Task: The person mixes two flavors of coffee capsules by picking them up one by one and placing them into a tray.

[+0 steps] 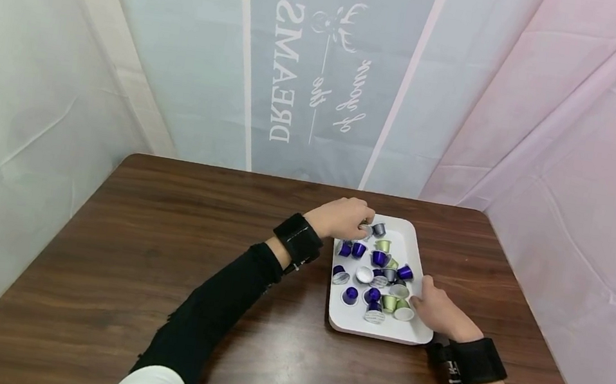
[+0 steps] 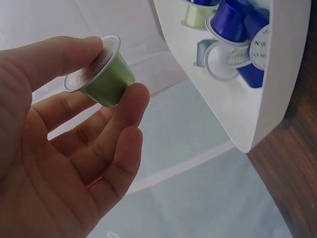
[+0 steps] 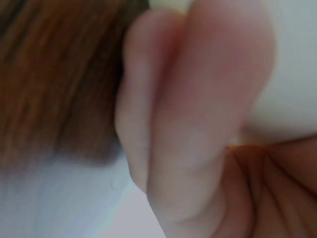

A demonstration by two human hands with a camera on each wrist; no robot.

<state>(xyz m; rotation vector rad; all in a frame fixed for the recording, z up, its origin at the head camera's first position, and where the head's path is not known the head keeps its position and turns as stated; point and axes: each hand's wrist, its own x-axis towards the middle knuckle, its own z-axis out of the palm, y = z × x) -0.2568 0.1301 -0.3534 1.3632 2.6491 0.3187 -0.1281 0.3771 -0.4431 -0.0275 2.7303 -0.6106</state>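
A green coffee capsule (image 2: 115, 79) with a silvery foil lid is pinched between the thumb and fingers of my left hand (image 1: 342, 218). That hand is at the far left corner of a white tray (image 1: 408, 239), and in the left wrist view the capsule is held apart from the tray. My right hand (image 1: 441, 310) grips the tray's right edge near the front corner, thumb over the rim. Purple capsules (image 1: 350, 295), green capsules (image 1: 389, 303) and grey capsules (image 1: 378, 229) lie in the tray, some upside down, some on their sides.
The tray stands on a dark brown wooden table (image 1: 170, 265), right of its middle. Fabric curtains enclose the table: a blue-grey printed curtain (image 1: 324, 155) behind, a white curtain (image 1: 31, 117) at left and a pinkish curtain (image 1: 594, 191) at right.
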